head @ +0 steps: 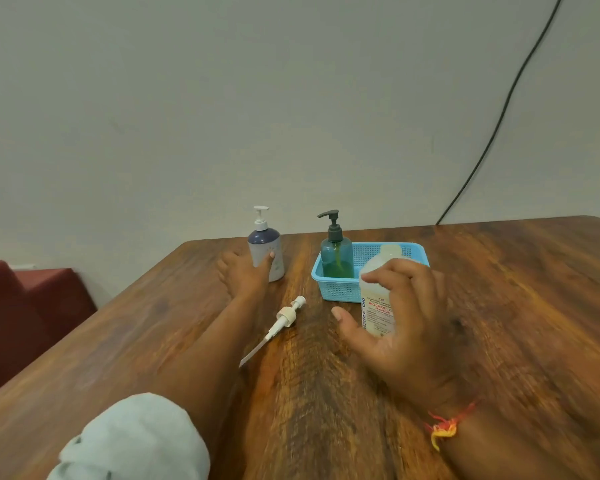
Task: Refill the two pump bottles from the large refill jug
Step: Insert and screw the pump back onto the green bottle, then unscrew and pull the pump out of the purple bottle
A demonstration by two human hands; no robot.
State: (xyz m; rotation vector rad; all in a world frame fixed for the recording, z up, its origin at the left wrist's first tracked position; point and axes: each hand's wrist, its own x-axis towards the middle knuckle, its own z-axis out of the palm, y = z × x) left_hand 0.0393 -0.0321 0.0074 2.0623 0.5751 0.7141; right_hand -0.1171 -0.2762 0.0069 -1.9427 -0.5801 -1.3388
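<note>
A white pump bottle (pixel 269 252) with a dark blue shoulder and white pump stands at the far side of the wooden table (pixel 499 306). My left hand (pixel 243 275) is wrapped around its lower left side, thumb on its front. A green pump bottle (pixel 336 258) with a dark pump stands in a blue basket (pixel 336 289). The translucent refill jug (pixel 376 313) with a red-lettered label stands in front of the basket. My right hand (pixel 406 327) curves around the jug with fingers spread; its fingertips are at the jug's shoulder and the thumb is apart from it. A loose white pump (pixel 286 317) with dip tube lies on the table between my hands.
The table's far edge meets a pale wall. A black cable (pixel 499 119) runs down the wall to the table's back right. A dark red seat (pixel 21 317) stands left of the table.
</note>
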